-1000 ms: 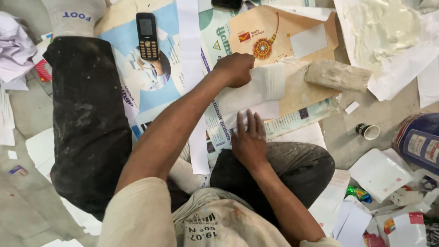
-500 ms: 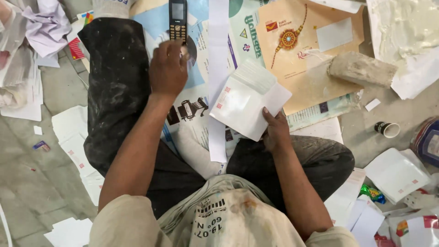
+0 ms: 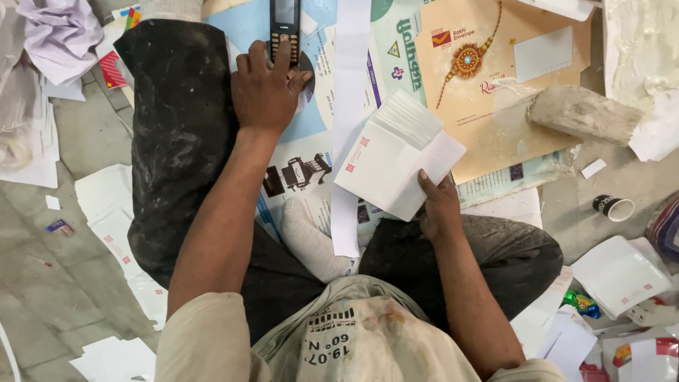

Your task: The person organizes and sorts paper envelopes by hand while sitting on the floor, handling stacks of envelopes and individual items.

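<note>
From the head camera: sitting on the floor (image 3: 42, 297), papers all around. Left hand (image 3: 265, 88) lying flat by the black phone (image 3: 285, 28), fingers (image 3: 281, 56) spread and touching its keys, not gripping it. Right hand (image 3: 438, 209) up over the lap, fingers closed on a stack of white envelopes (image 3: 396, 163), thumb on top. Brown poster (image 3: 488, 106) and grey stone (image 3: 583, 113) beyond. Stack gathered and held; more white envelopes (image 3: 619, 272) lying loose by the right knee, not picked up yet.
</note>
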